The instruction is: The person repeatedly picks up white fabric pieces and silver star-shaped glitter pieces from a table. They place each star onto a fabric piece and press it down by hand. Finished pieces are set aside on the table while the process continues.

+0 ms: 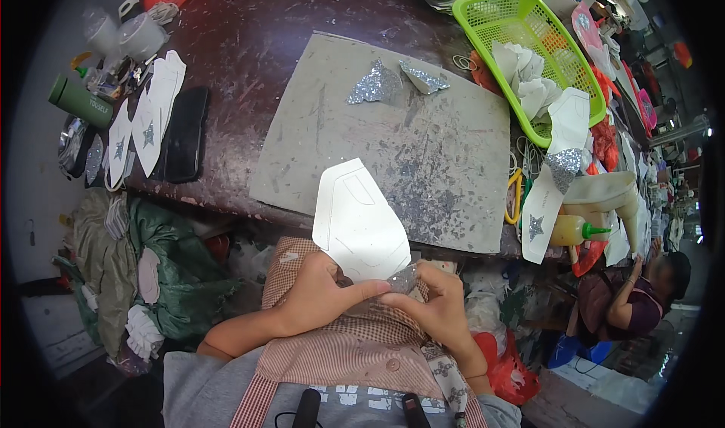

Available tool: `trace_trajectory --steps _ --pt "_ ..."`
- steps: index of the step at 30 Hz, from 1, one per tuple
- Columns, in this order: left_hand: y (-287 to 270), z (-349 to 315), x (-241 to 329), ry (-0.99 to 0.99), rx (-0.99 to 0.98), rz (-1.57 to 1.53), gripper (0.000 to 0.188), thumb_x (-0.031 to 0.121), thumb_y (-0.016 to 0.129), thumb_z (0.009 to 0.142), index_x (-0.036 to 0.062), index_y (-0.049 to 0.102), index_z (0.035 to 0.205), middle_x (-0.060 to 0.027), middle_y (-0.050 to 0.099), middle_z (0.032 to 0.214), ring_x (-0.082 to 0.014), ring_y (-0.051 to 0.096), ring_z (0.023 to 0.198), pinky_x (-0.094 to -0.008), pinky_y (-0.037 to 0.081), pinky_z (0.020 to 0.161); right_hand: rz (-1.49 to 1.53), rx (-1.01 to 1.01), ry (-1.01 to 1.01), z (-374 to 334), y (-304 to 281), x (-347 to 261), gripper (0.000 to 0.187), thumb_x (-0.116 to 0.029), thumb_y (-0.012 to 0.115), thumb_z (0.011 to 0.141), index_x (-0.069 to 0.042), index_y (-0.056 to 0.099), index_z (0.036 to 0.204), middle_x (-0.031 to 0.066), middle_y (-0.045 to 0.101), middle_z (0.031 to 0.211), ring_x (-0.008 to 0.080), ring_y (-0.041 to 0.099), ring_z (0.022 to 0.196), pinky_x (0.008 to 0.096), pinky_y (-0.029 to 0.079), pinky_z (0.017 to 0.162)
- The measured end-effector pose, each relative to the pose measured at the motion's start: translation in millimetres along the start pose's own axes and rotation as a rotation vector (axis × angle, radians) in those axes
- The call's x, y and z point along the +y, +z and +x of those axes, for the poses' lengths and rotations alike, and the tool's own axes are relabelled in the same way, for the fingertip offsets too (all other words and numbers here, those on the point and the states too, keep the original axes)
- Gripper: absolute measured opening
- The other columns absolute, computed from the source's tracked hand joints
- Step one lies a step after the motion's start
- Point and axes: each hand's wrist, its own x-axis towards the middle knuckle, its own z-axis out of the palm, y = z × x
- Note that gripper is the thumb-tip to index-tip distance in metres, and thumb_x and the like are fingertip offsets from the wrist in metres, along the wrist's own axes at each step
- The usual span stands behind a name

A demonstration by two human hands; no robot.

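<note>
Close to my body, above my lap, I hold a white cut panel (359, 216) shaped like a shoe upper, with thin lines marked on it. My left hand (323, 293) is closed on its lower edge, thumb pointing right. A small silver glitter piece (403, 280) lies at that edge, pinched between the thumb and fingers of my right hand (436, 301). Both thumbs nearly meet there. Beyond the panel is a worn grey board (310, 118), on which a flat glitter scrap (371, 85) and a curled glitter piece (424, 79) rest.
A green basket (470, 9) with white pieces stands at the right, near yellow-handled scissors (514, 197), a glue bottle (568, 230) and a star-marked white piece (538, 216). At left are a black phone-like case (185, 133), white star pieces (147, 129) and a green bottle (79, 99). Another person (638, 299) sits far right.
</note>
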Motion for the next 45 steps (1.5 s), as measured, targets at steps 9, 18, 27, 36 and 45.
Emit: trace_trajectory --steps 9,18,27,36,45 --pt "-0.9 -5.5 -5.4 0.011 -0.045 -0.04 0.037 0.01 0.074 0.08 -0.0034 0.061 0.112 -0.0092 0.067 0.102 -0.0127 0.062 0.09 -0.0267 0.052 0.075 0.358 0.077 -0.02 0.3 1.0 3.8 0.006 0.002 0.069 0.081 0.005 0.064 0.083 0.0104 0.064 0.095 0.0135 0.06 0.081 0.0246 0.047 0.072" --pt "5.4 -3.7 -10.0 0.063 -0.057 -0.099 0.041 0.008 0.075 0.078 -0.0032 0.059 0.115 -0.0097 0.064 0.109 -0.014 0.06 0.098 -0.0281 0.049 0.082 0.473 0.202 -0.064 -11.5 14.4 19.2 0.003 0.006 0.066 0.082 0.006 0.064 0.08 0.0107 0.064 0.093 0.0097 0.06 0.078 0.0202 0.047 0.064" --pt "56.8 64.2 92.4 0.15 -0.554 -0.339 0.079 0.007 0.072 0.081 -0.002 0.024 0.142 -0.0172 0.046 0.132 -0.0203 0.053 0.112 -0.0327 0.049 0.088 -0.46 0.464 -0.408 -47.2 -89.2 -59.7 0.033 -0.02 0.079 0.076 0.002 0.063 0.094 0.0121 0.068 0.082 0.0192 0.065 0.072 0.0293 0.051 0.065" --pt "43.7 98.3 30.3 0.17 -0.072 -0.295 0.087 0.0 0.065 0.082 0.0103 0.01 0.15 -0.0186 0.04 0.136 -0.0237 0.051 0.113 -0.0322 0.047 0.089 -0.427 1.174 -0.279 75.3 -240.3 58.9 0.032 -0.018 0.06 0.092 0.006 0.057 0.113 0.0069 0.057 0.088 0.0129 0.05 0.075 0.0286 0.043 0.066" --pt "-48.1 71.9 14.6 0.425 0.366 0.287 0.064 -0.002 0.062 0.081 0.0045 0.036 0.138 -0.0135 0.044 0.133 -0.0207 0.051 0.11 -0.0312 0.045 0.086 -0.683 0.58 -0.753 128.3 -95.5 -13.3 0.022 -0.001 0.064 0.082 0.005 0.059 0.102 0.0188 0.061 0.097 0.0358 0.055 0.093 0.0405 0.044 0.082"
